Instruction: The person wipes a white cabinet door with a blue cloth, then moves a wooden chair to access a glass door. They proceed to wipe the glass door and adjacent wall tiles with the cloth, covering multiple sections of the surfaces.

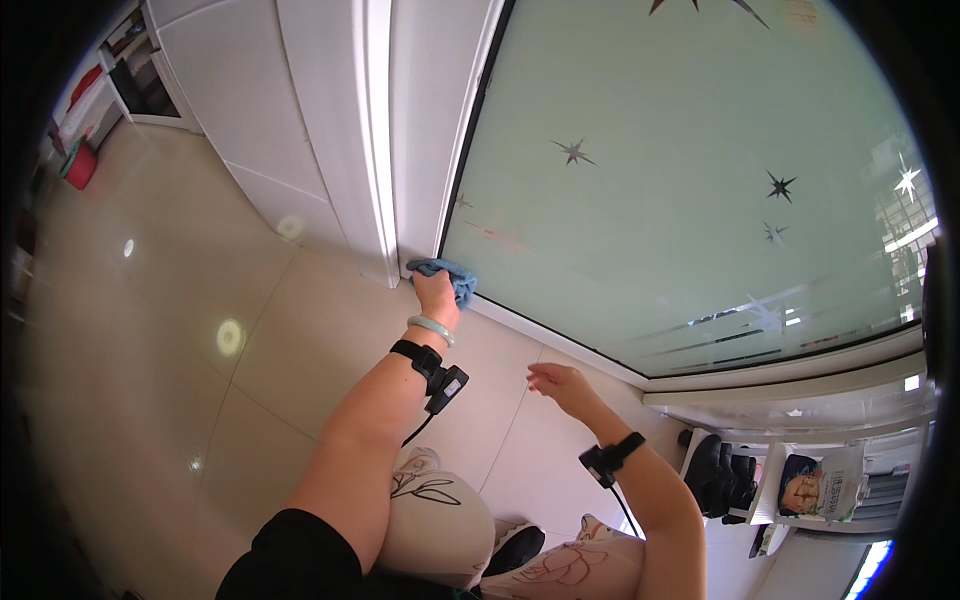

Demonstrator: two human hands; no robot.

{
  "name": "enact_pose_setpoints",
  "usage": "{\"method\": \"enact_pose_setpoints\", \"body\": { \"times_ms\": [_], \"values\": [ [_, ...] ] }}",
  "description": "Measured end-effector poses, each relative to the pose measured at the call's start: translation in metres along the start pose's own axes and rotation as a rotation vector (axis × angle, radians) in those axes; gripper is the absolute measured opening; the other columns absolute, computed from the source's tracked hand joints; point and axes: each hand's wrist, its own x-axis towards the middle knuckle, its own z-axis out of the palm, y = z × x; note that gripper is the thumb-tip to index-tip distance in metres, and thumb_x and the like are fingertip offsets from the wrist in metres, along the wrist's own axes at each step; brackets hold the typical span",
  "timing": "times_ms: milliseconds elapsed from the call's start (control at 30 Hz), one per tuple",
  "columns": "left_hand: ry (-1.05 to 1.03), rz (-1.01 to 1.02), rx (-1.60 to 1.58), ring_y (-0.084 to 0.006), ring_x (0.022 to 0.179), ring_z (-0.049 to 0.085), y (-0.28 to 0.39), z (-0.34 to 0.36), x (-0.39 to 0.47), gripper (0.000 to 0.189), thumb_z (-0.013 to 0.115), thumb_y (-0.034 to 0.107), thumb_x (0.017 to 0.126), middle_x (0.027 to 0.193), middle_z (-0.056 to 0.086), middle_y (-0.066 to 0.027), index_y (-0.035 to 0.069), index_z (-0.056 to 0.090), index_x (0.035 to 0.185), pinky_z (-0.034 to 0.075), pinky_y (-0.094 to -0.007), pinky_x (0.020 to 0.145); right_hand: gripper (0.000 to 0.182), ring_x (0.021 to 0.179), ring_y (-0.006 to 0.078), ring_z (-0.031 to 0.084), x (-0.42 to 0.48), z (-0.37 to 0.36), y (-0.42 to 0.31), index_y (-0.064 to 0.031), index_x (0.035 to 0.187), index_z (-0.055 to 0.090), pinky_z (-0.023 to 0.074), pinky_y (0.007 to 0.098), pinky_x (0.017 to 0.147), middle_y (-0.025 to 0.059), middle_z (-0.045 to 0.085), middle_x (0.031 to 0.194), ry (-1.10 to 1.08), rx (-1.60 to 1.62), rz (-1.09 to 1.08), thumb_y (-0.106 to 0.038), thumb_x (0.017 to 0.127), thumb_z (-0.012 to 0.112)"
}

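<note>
My left hand is closed on a blue cloth, pressed to the bottom corner where a white frame meets a frosted glass panel. Part of the cloth is hidden under the fingers. A pale bangle and a black strap with a small device sit on that forearm. My right hand hangs over the floor below the panel's lower rail, fingers slightly bent, with nothing seen in it. It wears a similar strapped device.
Glossy floor tiles spread at the left and below. A shoe rack with black shoes and a printed bag stands at the lower right. At the far left is a red bucket. White panelling rises beside the frame.
</note>
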Motion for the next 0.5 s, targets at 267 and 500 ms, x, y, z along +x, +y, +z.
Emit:
{"method": "enact_pose_setpoints", "body": {
  "times_ms": [267, 500],
  "values": [
    [-0.634, -0.451, 0.226, -0.0173, 0.085, 0.053, -0.069, 0.004, -0.047, 0.024, 0.051, 0.028, 0.088, 0.092, 0.054, -0.006, 0.008, 0.049, 0.102, 0.047, -0.0381, 0.066, 0.066, 0.111, 0.0203, 0.051, 0.038, 0.008, -0.03, -0.0091, 0.136, 0.034, 0.0473, 0.0423, 0.087, 0.0048, 0.05, 0.126, 0.003, 0.768, 0.189, -0.032, 0.085, 0.067],
    [-0.943, -0.382, 0.794, -0.0257, 0.127, 0.034, -0.016, -0.009, -0.075, 0.072, 0.039, 0.062, 0.09, 0.14, 0.038, -0.0096, 0.008, 0.037, 0.138, 0.027, -0.046, 0.103, 0.032, 0.11, 0.0242, 0.054, 0.059, -0.001, -0.014, -0.0079, 0.119, 0.052, 0.0451, 0.0474, 0.093, 0.0079, 0.056, 0.119, 0.164, 1.061, 0.192, -0.014, 0.089, 0.059]
  ]
}}
